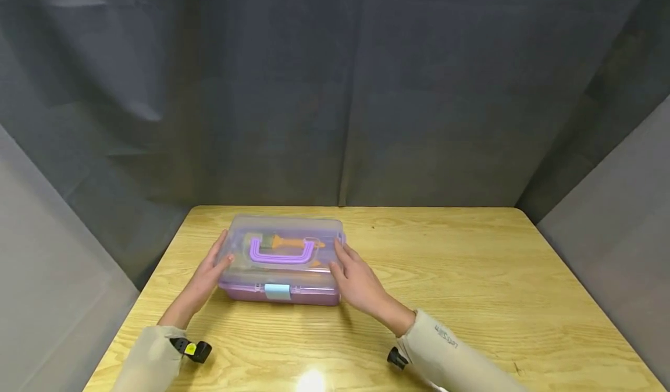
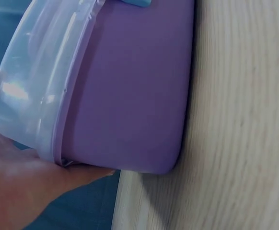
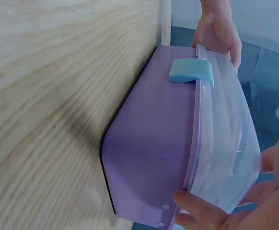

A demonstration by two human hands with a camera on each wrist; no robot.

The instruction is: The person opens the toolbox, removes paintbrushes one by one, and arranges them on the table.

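Left hand [image 1: 206, 274]: you grip with the thumb on top and the fingers lower down, palm turned inward.
Right hand [image 1: 361, 281]: you grip from the opposite side, thumb set apart from the fingers, palm facing your left.
Left forearm [image 1: 149, 360]: pale-sleeved, angled forward and inward.
Right forearm [image 1: 455, 351]: pale-sleeved, lettered near the cuff, lying at a flatter slant.

Sleeves [image 1: 455, 351] cut off at bottom; contents [image 1: 315, 263] blurred under box lid [image 1: 285, 223]

Box [image 1: 282, 274] on table [image 1: 445, 275], left of centre, between left fingers [image 1: 217, 247] and right fingers [image 1: 344, 257]
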